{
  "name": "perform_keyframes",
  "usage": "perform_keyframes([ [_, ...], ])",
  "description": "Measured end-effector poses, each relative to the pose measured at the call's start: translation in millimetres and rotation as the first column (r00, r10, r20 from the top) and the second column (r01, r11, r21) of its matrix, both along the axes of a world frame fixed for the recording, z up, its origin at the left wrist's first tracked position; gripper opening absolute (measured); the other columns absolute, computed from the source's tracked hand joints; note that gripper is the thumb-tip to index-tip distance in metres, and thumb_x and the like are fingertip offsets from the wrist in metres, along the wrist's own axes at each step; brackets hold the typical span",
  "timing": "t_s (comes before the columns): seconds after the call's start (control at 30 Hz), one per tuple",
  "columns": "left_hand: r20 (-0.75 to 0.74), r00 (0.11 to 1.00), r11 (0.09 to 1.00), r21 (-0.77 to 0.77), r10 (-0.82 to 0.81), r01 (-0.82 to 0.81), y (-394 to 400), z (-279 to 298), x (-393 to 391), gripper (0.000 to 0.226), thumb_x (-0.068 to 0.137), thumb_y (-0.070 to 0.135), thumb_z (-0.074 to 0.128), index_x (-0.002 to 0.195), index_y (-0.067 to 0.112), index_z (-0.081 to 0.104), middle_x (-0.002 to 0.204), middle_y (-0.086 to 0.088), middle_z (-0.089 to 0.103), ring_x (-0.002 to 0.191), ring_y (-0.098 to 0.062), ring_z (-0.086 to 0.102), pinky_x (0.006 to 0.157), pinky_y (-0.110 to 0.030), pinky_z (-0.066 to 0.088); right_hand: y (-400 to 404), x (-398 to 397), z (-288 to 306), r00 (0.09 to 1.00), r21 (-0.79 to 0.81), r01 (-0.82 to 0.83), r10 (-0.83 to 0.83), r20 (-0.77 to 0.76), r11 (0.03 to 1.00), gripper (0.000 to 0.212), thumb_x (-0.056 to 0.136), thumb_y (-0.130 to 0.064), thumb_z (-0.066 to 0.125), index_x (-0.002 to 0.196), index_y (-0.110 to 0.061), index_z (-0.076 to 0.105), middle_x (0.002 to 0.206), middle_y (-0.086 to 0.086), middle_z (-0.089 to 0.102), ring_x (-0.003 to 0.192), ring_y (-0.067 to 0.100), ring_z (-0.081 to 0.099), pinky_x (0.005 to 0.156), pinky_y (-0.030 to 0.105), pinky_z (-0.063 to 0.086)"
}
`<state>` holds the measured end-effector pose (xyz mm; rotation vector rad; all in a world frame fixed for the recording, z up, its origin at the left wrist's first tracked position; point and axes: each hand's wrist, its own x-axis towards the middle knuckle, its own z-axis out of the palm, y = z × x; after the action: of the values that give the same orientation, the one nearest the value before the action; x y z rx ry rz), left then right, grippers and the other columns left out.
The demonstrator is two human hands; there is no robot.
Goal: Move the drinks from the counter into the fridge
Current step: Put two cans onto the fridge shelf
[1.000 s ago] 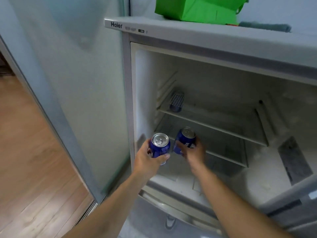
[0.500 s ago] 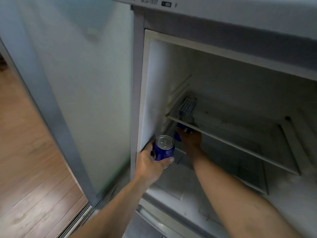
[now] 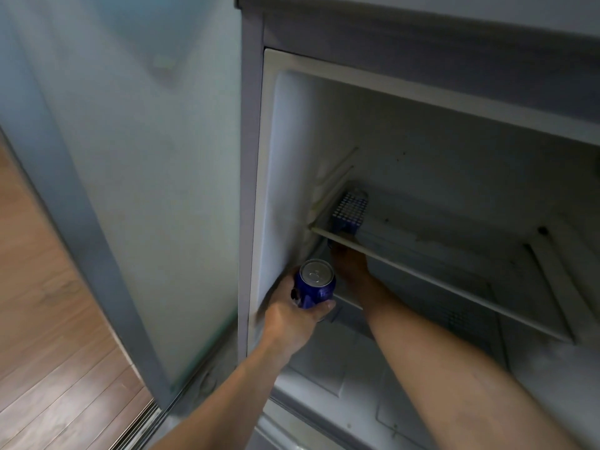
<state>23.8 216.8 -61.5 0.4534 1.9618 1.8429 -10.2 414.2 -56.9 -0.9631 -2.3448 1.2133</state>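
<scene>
1. The fridge (image 3: 269, 196) stands open, its pale left inner wall catching the light and its compartment filling the frame from 12 to 4 o'clock.
2. The left hand (image 3: 292, 315) sits near the middle of the frame, at the fridge's front left edge. Its fingers and thumb are wrapped round a blue can (image 3: 314, 285), which stands upright with its silver top and pull tab facing the camera.
3. The blue can is just inside the opening, close beside the left inner wall and below the level of the glass shelf (image 3: 454, 280).
4. The right hand (image 3: 352, 266) reaches deeper in, at about 1 o'clock of the blue can, with its fingers tucked under the front lip of the glass shelf. A sliver of dark blue shows just beyond the fingers; whether they grip anything cannot be told.
5. On the glass shelf, at its far left corner, stands a blue-and-white checked carton (image 3: 350, 212), directly above the right hand.
6. Both forearms run in from 5 and 6 o'clock.
7. A frosted panel (image 3: 130, 157) stands at 9 to 11 o'clock of the fridge, with wooden floor (image 3: 48, 336) at 8 o'clock.
</scene>
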Motion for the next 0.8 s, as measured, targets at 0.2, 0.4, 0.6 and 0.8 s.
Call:
perform_keyframes([
  [0.2,-0.021,1.0,1.0,0.008,-0.002,0.003,4,-1,-4,0.075,0.066,0.032,0.09,0.129,0.034,0.05,0.119,0.017,0.06,0.11,-0.009,0.055,0.078,-0.015,0.043,12,10,3,0.998,0.062,0.054,-0.053,-0.018,0.997,0.021,0.099,-0.003,0.05,0.083,-0.014,0.059,0.085,0.004,0.059,0.086,0.018,0.057,0.065,0.012,0.042],
  [0.4,-0.015,1.0,0.999,0.028,-0.016,0.016,12,-3,-9,0.073,0.066,0.027,0.09,0.128,0.034,0.052,0.119,0.018,0.059,0.112,-0.009,0.054,0.075,-0.01,0.045,20,19,-3,0.993,-0.219,0.113,-0.101,0.066,0.969,0.026,0.099,-0.007,0.049,0.078,-0.021,0.052,0.082,-0.003,0.055,0.085,0.015,0.055,0.076,0.026,0.045],
  [0.6,-0.052,0.998,0.999,0.031,-0.017,0.019,23,9,-17,0.057,0.066,0.017,0.091,0.104,0.039,0.055,0.1,0.024,0.061,0.09,0.005,0.059,0.069,-0.006,0.047,5,34,20,0.988,-0.034,0.098,-0.101,-0.113,0.995,0.017,0.101,-0.006,0.048,0.104,-0.004,0.065,0.099,0.005,0.062,0.091,0.015,0.053,0.078,0.019,0.036],
  [0.8,-0.149,0.987,0.998,0.014,-0.064,0.067,32,17,-26,0.056,0.065,0.012,0.09,0.11,0.026,0.06,0.101,0.013,0.066,0.087,0.001,0.062,0.06,-0.002,0.045,-53,86,31,0.904,-0.289,-0.293,0.166,-0.394,0.911,0.041,0.071,-0.003,0.061,0.101,-0.026,0.075,0.099,-0.005,0.077,0.095,0.01,0.072,0.078,0.022,0.056],
])
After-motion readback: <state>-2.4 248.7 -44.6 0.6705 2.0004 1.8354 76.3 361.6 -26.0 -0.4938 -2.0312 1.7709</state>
